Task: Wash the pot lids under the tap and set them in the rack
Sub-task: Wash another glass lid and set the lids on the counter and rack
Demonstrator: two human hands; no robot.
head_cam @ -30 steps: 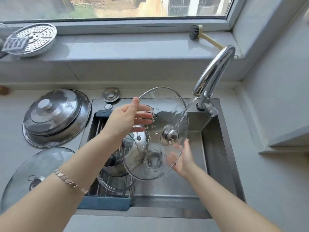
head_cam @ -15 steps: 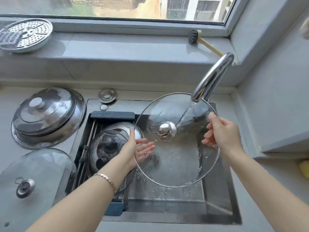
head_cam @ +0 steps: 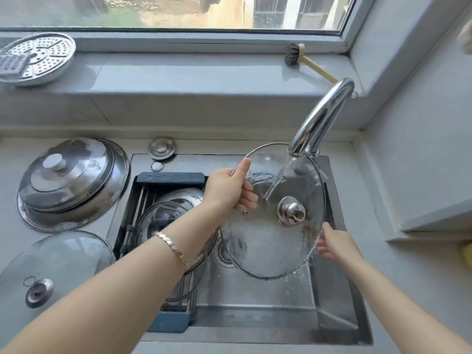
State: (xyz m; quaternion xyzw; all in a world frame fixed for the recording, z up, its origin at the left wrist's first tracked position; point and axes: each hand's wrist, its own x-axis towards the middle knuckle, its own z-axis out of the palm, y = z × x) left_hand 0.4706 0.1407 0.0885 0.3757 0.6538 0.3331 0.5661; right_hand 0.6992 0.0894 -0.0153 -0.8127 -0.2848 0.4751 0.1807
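**Glass lid (head_cam: 270,249) under the running tap (head_cam: 321,116)**

The steel sink (head_cam: 255,310) carries a dark rack (head_cam: 169,178) on its left side. The lid tilts over the basin, in the stream. The left hand (head_cam: 227,192) grips its upper-left rim. The right hand (head_cam: 337,245), fingers nearly straight, props its lower-right edge.

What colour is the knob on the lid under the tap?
Shiny silver. The knob shows best in the head view.
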